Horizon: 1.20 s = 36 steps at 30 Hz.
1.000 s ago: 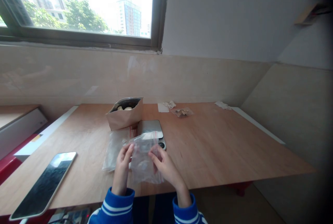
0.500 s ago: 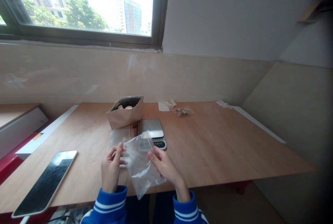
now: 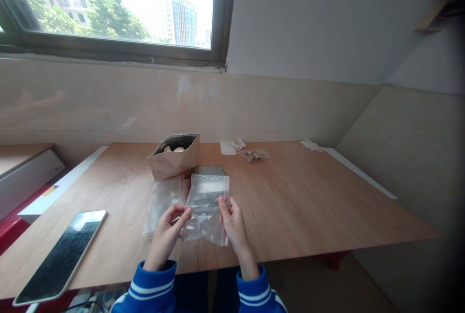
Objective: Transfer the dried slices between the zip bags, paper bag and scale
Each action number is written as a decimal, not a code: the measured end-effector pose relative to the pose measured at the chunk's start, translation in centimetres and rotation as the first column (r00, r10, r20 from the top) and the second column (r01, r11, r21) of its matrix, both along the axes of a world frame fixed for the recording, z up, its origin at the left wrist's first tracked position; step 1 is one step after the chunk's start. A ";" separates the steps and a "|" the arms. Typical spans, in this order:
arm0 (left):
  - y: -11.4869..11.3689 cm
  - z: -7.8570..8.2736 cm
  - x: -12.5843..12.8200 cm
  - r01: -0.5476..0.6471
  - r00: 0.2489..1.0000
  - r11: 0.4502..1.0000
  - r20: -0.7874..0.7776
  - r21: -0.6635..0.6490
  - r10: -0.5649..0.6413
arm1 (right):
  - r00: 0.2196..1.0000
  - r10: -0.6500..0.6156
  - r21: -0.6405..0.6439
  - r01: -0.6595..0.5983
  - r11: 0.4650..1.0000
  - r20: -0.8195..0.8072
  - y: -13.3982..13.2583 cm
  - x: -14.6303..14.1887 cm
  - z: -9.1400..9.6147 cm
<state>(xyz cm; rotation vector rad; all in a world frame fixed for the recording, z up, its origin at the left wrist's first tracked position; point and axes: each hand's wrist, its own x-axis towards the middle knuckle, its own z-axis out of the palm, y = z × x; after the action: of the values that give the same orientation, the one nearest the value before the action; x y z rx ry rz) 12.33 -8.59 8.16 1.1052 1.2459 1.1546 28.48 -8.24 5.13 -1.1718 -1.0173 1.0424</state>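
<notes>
A clear zip-lock bag (image 3: 205, 211) with a red seal line is stretched between my two hands, over the front of the digital scale (image 3: 209, 170). My left hand (image 3: 169, 228) pinches its left edge. On the right, the sealed edge is pinched by my right hand (image 3: 232, 221). Through the plastic I see no contents. Another clear zip-lock bag (image 3: 162, 201) lies flat on the table to the left, with small pale bits near its seal. Behind them stands an open brown paper pouch (image 3: 176, 162) with pale rounded pieces inside.
On the wooden table (image 3: 290, 206), a phone (image 3: 61, 255) with a cable lies at the left. Toward the back are a filled clear packet (image 3: 255, 155), a white card (image 3: 227, 148) and crumpled tissue (image 3: 238, 145). More tissue (image 3: 311, 146) lies at the back right.
The bag in my hands has gone from hanging tilted to being held level and taut, higher over the scale. My left hand has moved right to its left edge.
</notes>
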 end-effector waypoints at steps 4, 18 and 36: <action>0.1 0.1 -1.4 -0.050 0.997 0.999 -0.054 -0.013 0.049 | 0.995 0.094 -0.012 -0.094 0.995 -0.034 0.3 0.0 -0.9; 0.8 -1.8 -8.7 -0.304 0.912 0.952 -0.276 0.041 0.303 | 0.477 -0.429 0.324 0.290 0.901 0.767 10.5 10.9 -4.0; 2.1 -4.2 -3.4 0.001 0.397 0.942 -0.864 0.336 0.308 | 0.144 -0.248 0.163 0.439 0.884 0.958 16.8 13.4 -6.8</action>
<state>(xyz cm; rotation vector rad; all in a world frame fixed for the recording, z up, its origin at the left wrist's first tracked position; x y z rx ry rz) 8.90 -6.49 3.96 2.0488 2.1107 0.8309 41.92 8.58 -1.68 -2.1892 -1.4861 -0.1999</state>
